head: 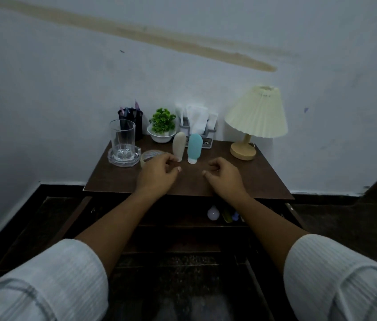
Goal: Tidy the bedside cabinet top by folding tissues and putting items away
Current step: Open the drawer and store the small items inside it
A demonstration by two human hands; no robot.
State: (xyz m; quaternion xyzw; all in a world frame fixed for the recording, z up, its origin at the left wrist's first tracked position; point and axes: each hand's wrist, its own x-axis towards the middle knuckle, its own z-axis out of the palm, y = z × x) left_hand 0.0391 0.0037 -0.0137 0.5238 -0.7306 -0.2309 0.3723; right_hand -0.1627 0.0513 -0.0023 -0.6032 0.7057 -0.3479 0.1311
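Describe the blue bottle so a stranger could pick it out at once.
Start at the cream pleated lamp on the dark cabinet top and look left to the tissue holder. Right in front stands the blue bottle, cap down; its lookalike neighbour is beige.

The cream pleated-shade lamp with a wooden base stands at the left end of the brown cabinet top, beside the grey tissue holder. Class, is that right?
Not quite. In the head view the cream pleated-shade lamp stands at the right end of the brown cabinet top, beside the grey tissue holder.
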